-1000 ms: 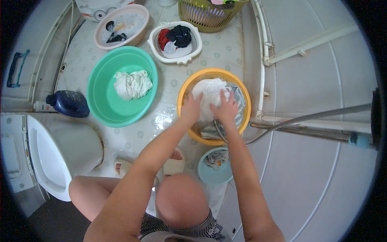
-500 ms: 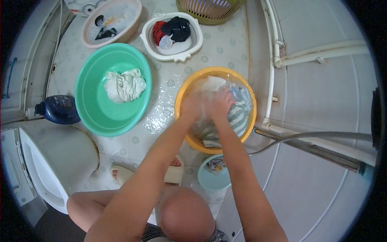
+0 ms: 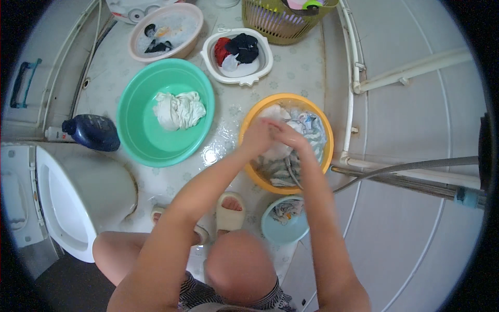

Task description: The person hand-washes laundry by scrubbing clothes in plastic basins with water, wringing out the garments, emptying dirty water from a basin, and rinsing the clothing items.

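Note:
Over the orange-yellow basin (image 3: 327,166), my two hands meet, closed and slightly smeared by motion. My left hand (image 3: 259,137) and my right hand (image 3: 289,135) grip a wet white cloth (image 3: 277,151), which shows above and below them. Which part lies between the fingers is hidden. Striped green-and-white cloth (image 3: 285,174) and pale blue patterned cloth (image 3: 312,125) lie in the water beside it. A grey hose (image 3: 384,170) runs from the right wall toward the basin; its end dips in among the clothes, below my right hand.
Left of the hands stands a green basin (image 3: 130,130) holding a white garment (image 3: 179,110). Beyond are a pink basin (image 3: 195,41) of suds, a white basin (image 3: 209,62) with dark and red clothes, and an olive basket (image 3: 280,31). A small light-blue basin (image 3: 283,234), blue bottle (image 3: 93,132) and toilet (image 3: 104,182) are nearer.
Both hands have come closer together and risen from down among the clothes, bringing up white cloth. The whole view has shifted slightly, and my left foot's slipper has moved.

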The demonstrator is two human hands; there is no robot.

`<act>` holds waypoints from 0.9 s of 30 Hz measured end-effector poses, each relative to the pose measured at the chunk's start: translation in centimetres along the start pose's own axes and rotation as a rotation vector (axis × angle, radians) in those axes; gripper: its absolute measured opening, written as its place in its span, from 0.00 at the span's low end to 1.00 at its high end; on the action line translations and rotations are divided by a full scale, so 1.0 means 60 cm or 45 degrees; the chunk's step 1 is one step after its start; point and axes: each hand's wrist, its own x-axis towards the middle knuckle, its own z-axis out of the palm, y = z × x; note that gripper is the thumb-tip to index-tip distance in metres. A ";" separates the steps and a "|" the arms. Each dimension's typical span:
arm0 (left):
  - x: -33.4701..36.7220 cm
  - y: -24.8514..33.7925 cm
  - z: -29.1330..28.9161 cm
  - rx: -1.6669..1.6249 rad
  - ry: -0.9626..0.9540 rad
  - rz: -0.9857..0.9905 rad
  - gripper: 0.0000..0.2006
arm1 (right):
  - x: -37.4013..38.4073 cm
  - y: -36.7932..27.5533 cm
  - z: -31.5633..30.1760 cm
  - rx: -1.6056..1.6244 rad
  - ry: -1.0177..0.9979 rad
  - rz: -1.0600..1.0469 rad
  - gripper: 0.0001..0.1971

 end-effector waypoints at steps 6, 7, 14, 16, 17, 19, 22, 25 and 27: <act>-0.021 0.240 -0.160 -0.418 0.271 0.457 0.13 | -0.160 -0.053 -0.006 -0.143 0.627 -0.153 0.35; -0.030 0.270 -0.188 -0.492 0.183 0.440 0.13 | -0.150 -0.068 -0.017 0.618 0.715 -0.330 0.37; -0.025 0.191 -0.317 -1.228 0.192 -0.023 0.22 | -0.215 -0.188 -0.132 1.425 0.738 -0.585 0.28; -0.041 0.187 -0.268 -1.414 0.038 -0.259 0.22 | -0.234 -0.233 -0.146 1.300 0.651 -0.740 0.31; -0.047 0.180 -0.240 -1.591 -0.125 -0.506 0.22 | -0.234 -0.244 -0.142 1.292 0.656 -0.740 0.31; -0.046 0.105 -0.185 -2.322 -1.349 -0.240 0.23 | -0.232 -0.269 -0.126 1.143 0.711 -0.918 0.33; -0.062 0.150 -0.102 -2.269 -0.395 0.055 0.24 | -0.249 -0.233 -0.070 1.380 0.788 -0.838 0.34; -0.047 0.151 -0.080 -1.993 -0.159 0.185 0.26 | -0.262 -0.171 -0.006 1.645 0.866 -0.667 0.34; -0.059 0.206 -0.074 -1.726 0.355 0.109 0.18 | -0.264 -0.160 0.012 2.155 0.905 -0.832 0.31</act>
